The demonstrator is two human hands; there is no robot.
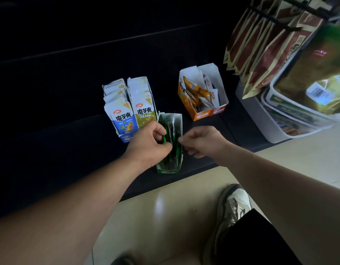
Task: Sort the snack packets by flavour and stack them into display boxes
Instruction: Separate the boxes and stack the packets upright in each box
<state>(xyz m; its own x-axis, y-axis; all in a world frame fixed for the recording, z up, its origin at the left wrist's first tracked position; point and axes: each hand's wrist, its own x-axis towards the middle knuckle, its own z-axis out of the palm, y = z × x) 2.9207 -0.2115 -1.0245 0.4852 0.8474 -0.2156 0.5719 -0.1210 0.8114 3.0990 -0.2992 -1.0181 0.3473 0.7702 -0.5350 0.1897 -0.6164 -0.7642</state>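
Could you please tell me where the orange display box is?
In the head view, the orange display box sits right of centre on the dark shelf, against the red box, beyond the green box.

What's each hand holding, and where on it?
The left hand pinches green packets by their top edges, inside the green box. The right hand is curled at the box's right wall; whether it grips it cannot be told.
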